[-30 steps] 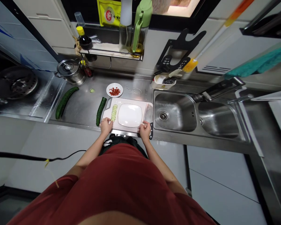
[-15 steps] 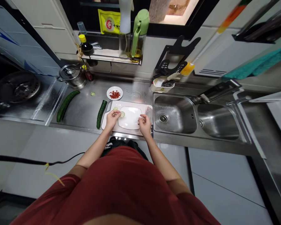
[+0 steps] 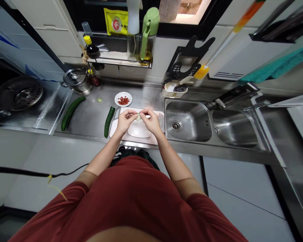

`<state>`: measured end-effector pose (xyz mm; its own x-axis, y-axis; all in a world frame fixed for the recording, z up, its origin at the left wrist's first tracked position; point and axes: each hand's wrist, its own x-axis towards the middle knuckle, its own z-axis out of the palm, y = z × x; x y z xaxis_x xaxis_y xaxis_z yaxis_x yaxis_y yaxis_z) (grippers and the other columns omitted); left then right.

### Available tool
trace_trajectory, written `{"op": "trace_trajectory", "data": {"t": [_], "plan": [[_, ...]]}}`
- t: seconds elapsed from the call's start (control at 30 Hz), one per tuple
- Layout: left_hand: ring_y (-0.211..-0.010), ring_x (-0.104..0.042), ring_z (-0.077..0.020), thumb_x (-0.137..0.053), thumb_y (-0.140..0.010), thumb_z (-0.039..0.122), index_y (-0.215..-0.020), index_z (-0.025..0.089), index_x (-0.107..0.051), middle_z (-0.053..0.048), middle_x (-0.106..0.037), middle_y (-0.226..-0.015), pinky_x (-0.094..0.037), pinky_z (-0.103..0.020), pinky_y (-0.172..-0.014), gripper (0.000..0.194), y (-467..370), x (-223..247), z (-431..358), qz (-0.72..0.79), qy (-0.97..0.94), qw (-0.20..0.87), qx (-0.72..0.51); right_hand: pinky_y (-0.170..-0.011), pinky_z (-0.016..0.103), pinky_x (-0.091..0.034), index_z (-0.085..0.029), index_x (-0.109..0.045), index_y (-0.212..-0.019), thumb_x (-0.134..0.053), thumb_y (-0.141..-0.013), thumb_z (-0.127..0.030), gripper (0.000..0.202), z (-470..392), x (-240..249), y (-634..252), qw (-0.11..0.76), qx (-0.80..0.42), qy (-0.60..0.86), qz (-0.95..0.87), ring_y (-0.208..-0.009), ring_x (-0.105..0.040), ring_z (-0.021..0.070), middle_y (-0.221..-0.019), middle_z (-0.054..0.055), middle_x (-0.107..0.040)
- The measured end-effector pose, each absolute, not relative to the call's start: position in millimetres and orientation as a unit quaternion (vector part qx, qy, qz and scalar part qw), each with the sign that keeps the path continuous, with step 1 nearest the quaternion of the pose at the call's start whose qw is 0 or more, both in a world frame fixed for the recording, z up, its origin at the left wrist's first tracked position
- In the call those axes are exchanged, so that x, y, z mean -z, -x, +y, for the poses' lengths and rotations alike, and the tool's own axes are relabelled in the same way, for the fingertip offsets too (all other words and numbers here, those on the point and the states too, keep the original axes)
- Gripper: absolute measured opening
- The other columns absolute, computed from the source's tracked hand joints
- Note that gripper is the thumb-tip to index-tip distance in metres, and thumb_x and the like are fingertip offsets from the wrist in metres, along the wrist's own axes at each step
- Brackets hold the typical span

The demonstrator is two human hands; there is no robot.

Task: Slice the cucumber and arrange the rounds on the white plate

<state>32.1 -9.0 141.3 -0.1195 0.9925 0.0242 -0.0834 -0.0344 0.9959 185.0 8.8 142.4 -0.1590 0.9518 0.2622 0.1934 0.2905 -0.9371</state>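
Observation:
Between the fingertips of both hands is a thin pale green cucumber slice [image 3: 138, 117]. My left hand [image 3: 125, 121] pinches its left side, and my right hand [image 3: 150, 121] pinches its right side. Both hands are over the far part of a white plate [image 3: 138, 131], which lies on a pale cutting board [image 3: 155, 137]. A cut cucumber [image 3: 109, 121] lies beside the board's left end. Farther left is a long, curved cucumber [image 3: 72, 113]. A small white dish [image 3: 123, 99] of chopped red pieces stands behind the board.
The double sink [image 3: 188, 121] is right of the board, with a faucet [image 3: 232, 95] over it. A lidded steel pot [image 3: 77, 81] stands at the back left. Bottles line the wall shelf [image 3: 121, 59]. A small green end piece [image 3: 99, 100] lies on the counter.
My right hand has moved left and away from me to meet my left hand. My left hand has moved right with the slice, and both hands now hold it.

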Motion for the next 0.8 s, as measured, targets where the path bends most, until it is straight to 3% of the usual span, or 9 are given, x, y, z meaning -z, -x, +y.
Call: {"op": "trace_trajectory", "data": {"t": [0.13,0.2,0.3,0.4,0.8], "plan": [[-0.070,-0.059,-0.0101,-0.076,-0.069,0.036,-0.087,0.016,-0.065,-0.002,-0.065,-0.077,-0.045,-0.022,-0.066,0.030,-31.6,-140.5,-13.5,0.516,-0.458,0.450,-0.567,-0.075,0.028,-0.047,-0.020,-0.061,-0.081,-0.057,-0.085,-0.045,0.026,9.3,-142.4,-185.8,0.470,-0.410,0.439,-0.646,-0.078,-0.058,0.0145,-0.081,0.001,-0.064],[-0.062,-0.056,-0.0084,-0.073,-0.072,0.040,-0.088,0.017,-0.062,0.000,-0.063,-0.070,-0.042,-0.020,-0.059,0.031,-30.5,-141.1,-15.3,0.533,-0.432,0.458,-0.565,-0.070,0.026,-0.046,-0.019,-0.060,-0.082,-0.056,-0.086,-0.045,0.027,9.3,-143.5,-188.5,0.474,-0.408,0.443,-0.643,-0.078,-0.058,0.0145,-0.081,0.001,-0.063],[-0.047,-0.047,-0.0061,-0.068,-0.075,0.049,-0.090,0.017,-0.060,0.002,-0.058,-0.056,-0.030,-0.017,-0.045,0.036,-30.8,-145.7,-16.0,0.538,-0.387,0.555,-0.504,-0.063,0.023,-0.043,-0.019,-0.061,-0.084,-0.056,-0.087,-0.045,0.026,8.9,-145.2,-192.8,0.479,-0.400,0.436,-0.649,-0.079,-0.058,0.0148,-0.083,0.002,-0.063],[-0.048,-0.048,-0.0059,-0.067,-0.074,0.053,-0.101,0.018,-0.058,0.000,-0.062,-0.063,-0.025,-0.015,-0.042,0.044,-34.2,-153.0,-13.9,0.517,-0.351,0.636,-0.453,-0.060,0.022,-0.041,-0.019,-0.061,-0.084,-0.055,-0.089,-0.043,0.025,7.9,-147.0,-195.1,0.478,-0.387,0.424,-0.665,-0.080,-0.058,0.0146,-0.084,0.002,-0.063],[-0.061,-0.053,-0.0059,-0.076,-0.064,0.031,-0.107,0.021,-0.057,0.001,-0.062,-0.076,-0.029,-0.013,-0.045,0.048,-37.9,-155.7,-7.4,0.489,-0.332,0.643,-0.486,-0.071,0.027,-0.044,-0.021,-0.062,-0.084,-0.053,-0.092,-0.042,0.024,2.5,-152.0,-199.4,0.453,-0.336,0.399,-0.723,-0.082,-0.056,0.0160,-0.084,0.002,-0.060]]}}
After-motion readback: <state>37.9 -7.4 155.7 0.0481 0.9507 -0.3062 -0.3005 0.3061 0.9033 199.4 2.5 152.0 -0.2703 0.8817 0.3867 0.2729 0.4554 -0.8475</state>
